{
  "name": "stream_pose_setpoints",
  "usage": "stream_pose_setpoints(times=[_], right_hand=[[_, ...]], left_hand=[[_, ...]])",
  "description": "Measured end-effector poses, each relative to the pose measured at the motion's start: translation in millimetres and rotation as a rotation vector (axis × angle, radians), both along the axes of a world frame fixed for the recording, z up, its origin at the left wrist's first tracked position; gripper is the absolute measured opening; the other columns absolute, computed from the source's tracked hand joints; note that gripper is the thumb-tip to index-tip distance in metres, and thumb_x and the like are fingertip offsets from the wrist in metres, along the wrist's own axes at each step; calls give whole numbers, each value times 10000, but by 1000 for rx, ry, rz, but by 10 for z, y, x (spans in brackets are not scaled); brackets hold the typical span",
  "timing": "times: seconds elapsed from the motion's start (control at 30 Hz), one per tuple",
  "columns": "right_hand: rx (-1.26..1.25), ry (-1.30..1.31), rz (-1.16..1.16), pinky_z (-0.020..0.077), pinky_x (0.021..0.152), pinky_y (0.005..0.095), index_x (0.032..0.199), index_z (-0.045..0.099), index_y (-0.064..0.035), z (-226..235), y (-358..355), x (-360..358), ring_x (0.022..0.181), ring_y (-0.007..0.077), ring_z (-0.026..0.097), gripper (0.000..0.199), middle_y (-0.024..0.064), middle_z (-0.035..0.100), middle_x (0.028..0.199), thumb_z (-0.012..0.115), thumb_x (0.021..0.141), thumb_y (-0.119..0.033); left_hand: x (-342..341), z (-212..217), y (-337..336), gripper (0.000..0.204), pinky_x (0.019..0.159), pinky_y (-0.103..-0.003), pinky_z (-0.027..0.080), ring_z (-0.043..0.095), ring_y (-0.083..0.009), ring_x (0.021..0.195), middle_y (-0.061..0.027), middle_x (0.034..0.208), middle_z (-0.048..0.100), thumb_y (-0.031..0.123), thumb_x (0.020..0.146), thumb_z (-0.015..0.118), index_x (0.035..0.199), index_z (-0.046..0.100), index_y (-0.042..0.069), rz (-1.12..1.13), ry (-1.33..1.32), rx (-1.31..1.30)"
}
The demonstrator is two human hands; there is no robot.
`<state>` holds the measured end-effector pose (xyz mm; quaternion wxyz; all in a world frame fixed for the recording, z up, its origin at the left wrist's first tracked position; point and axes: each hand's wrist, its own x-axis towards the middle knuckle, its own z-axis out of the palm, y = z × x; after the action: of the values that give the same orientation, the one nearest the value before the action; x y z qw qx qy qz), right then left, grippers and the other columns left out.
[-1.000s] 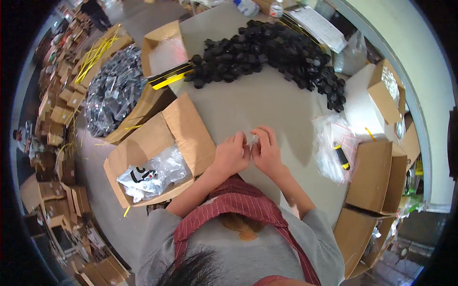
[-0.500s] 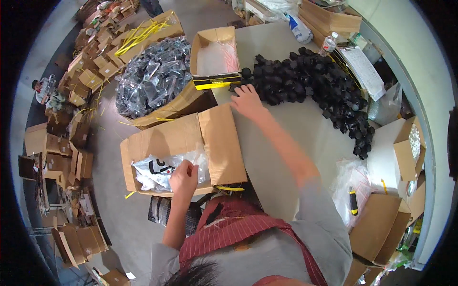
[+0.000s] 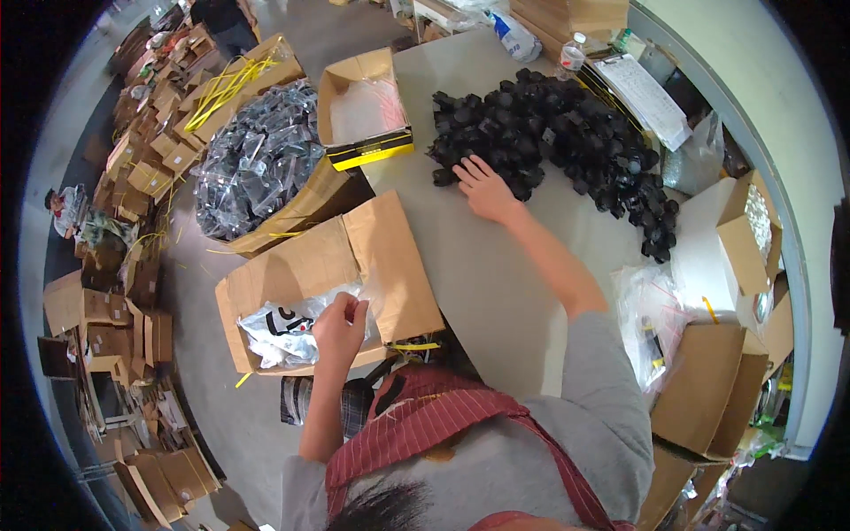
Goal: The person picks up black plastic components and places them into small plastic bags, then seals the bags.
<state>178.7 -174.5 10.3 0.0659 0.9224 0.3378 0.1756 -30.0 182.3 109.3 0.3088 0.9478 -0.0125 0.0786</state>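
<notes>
1. Black pieces [image 3: 531, 124]: plastic-looking, semi-glossy.
2. Bag [image 3: 266, 338]: thin, crinkled, shiny plastic film.
3. Box [image 3: 396, 265] around it: matt brown cardboard.
4. Surface [image 3: 505, 332]: smooth, matt.
5. Wrapped pieces [image 3: 257, 159]: glossy clear plastic.
6. Apron [image 3: 416, 425]: matt cloth.

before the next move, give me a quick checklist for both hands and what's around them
1. Right hand at the black parts: ok, fingers spread at the pile's near edge.
2. Left hand over the carton: ok.
3. Left hand empty: cannot tell, fingers curled.
4. Carton open: ok, flap folded out.
5. Yellow-edged box upright: ok.
6. Cutter closed: cannot tell, too blurred.
</notes>
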Motion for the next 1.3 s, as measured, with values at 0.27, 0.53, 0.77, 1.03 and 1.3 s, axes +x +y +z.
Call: stream_pose_setpoints(times=[0.27, 0.53, 0.77, 1.03, 1.3], right_hand=[[273, 237, -148, 193, 1207, 498, 923, 582, -5, 27, -881, -1063, 1404, 269, 376, 150, 121, 455, 1482, 555, 776, -12], [475, 178, -534, 349, 1092, 481, 950, 627, -60, 63, -1154, -1904, 1218, 282, 542, 153, 124, 580, 1290, 585, 809, -103], [495, 327, -937, 508, 821, 472, 1305, 527, -160, 212, -229, -1928, 996, 343, 613, 491, 169, 592, 1113, 663, 885, -375], [1113, 348, -502, 528, 792, 401, 1201, 576, -138, 47, -143, -2594, 955, 338, 630, 451, 148, 608, 1103, 762, 796, -207], [2397, 1130, -254, 539, 820, 399, 1220, 545, -39, 144, 68, -3122, 927, 292, 652, 421, 209, 638, 1162, 557, 853, -246]], left_hand=[[401, -79, -388, 145, 558, -406, 501, 636, -286, 619, -75, 680, 637, 190, 913, 621, 1037, 616, 114, -204, -168, 253], [789, -288, -1222, 333, 633, -381, 528, 643, -244, 762, -44, 769, 647, 118, 800, 615, 1131, 644, 119, -452, -641, 479], [512, -1001, -1785, 405, 691, -387, 522, 624, -252, 841, -89, 826, 632, 112, 772, 590, 1173, 641, 80, -755, -423, 447], [254, -1115, -1611, 342, 624, -416, 529, 641, -276, 754, -81, 765, 633, 165, 820, 613, 1157, 649, 124, -768, -294, 320], [161, -1095, -1709, 316, 588, -453, 513, 642, -339, 695, -115, 754, 634, 180, 874, 591, 1184, 652, 158, -829, -51, 147]])
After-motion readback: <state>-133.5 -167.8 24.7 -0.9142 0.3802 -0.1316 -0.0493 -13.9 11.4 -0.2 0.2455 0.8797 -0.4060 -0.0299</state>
